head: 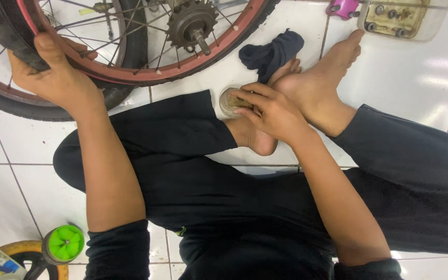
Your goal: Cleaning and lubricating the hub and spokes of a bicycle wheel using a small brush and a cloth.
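I sit cross-legged on a white tiled floor in black trousers. My left hand [53,72] grips the black tyre and red rim of a bicycle wheel [146,72] that stands in front of me; its sprocket and axle [193,26] face me. My right hand [265,109] reaches over my foot with its fingers dipped into a small round tin [227,101] of brownish-green paste that rests on the floor between my feet.
A dark blue rag [271,52] lies beyond the tin. A clear tray [403,18] with bolts and small metal parts and a pink part [343,8] sit at the top right. A small wheel with a green hub [63,243] and yellow tyre is at the bottom left.
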